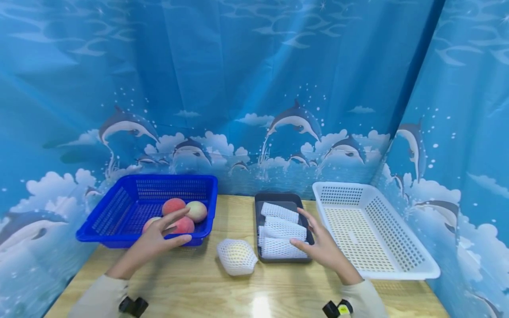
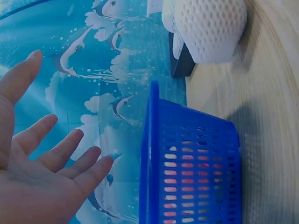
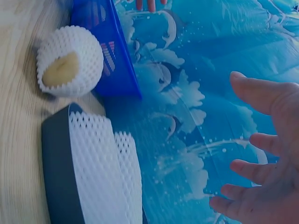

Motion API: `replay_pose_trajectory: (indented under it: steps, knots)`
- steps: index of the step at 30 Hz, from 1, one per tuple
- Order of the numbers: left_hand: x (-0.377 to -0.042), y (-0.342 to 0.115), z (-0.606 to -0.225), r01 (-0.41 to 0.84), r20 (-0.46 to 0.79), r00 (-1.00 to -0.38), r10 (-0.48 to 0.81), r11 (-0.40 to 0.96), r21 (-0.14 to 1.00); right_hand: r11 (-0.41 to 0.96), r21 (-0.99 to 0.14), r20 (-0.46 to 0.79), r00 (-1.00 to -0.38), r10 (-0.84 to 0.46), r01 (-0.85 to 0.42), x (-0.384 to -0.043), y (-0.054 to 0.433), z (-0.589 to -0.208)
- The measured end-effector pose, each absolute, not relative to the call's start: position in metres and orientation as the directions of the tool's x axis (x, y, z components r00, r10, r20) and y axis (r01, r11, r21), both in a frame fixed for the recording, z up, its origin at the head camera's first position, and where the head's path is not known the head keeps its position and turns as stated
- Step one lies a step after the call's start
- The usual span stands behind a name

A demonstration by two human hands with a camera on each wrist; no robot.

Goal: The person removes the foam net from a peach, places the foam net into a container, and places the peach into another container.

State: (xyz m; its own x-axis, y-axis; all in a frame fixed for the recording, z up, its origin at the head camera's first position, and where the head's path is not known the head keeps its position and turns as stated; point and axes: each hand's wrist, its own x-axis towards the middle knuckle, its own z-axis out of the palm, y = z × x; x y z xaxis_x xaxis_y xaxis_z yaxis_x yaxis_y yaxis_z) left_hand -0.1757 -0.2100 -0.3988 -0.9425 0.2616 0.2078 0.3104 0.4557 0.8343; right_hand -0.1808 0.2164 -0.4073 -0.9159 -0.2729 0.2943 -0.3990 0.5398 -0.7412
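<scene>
My left hand (image 1: 161, 236) hovers over the front of the blue basket (image 1: 119, 242), fingers spread and holding nothing. Inside that basket lie several peaches (image 1: 173, 206), red and pale, partly covered by the hand in the head view. My right hand (image 1: 323, 245) is held above the right side of a dark tray (image 1: 283, 260), fingers apart with nothing in them. White foam net sleeves (image 1: 284, 227) lie flat in the tray. Between basket and tray, a pale fruit in a foam net (image 1: 237, 257) sits on the table; its bare yellowish end shows in the right wrist view.
A white plastic basket (image 1: 413, 260) stands right of the dark tray. The wooden table (image 1: 207, 291) ends at the back against a blue dolphin-print curtain (image 1: 238, 88), which also runs along both sides.
</scene>
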Motion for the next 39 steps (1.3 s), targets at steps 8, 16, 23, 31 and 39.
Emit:
replay_pose_trajectory:
  steps: [8, 16, 23, 31, 39]
  knots:
    - [-0.180, -0.222, -0.405, 0.330, 0.224, -0.934, 0.278, 0.434, 0.838, 0.571, -0.731, 0.296, -0.927, -0.230, -0.375, -0.176, 0.240, -0.413]
    - [-0.176, -0.231, -0.404, 0.291, 0.200, -0.948, 0.247, 0.419, 0.860, 0.590, -0.722, 0.299, -0.932, -0.205, -0.361, -0.174, 0.253, -0.415]
    - [-0.175, -0.233, -0.403, 0.275, 0.185, -0.955, 0.232, 0.454, 0.848, 0.599, -0.714, 0.306, -0.931, -0.199, -0.363, -0.176, 0.254, -0.417]
    - [-0.176, -0.233, -0.407, 0.264, 0.172, -0.956, 0.239, 0.438, 0.859, 0.574, -0.736, 0.291, -0.933, -0.211, -0.359, -0.178, 0.251, -0.421]
    - [-0.186, -0.223, -0.411, 0.287, 0.182, -0.947, 0.263, 0.444, 0.849, 0.563, -0.751, 0.264, -0.939, -0.223, -0.345, -0.178, 0.242, -0.425]
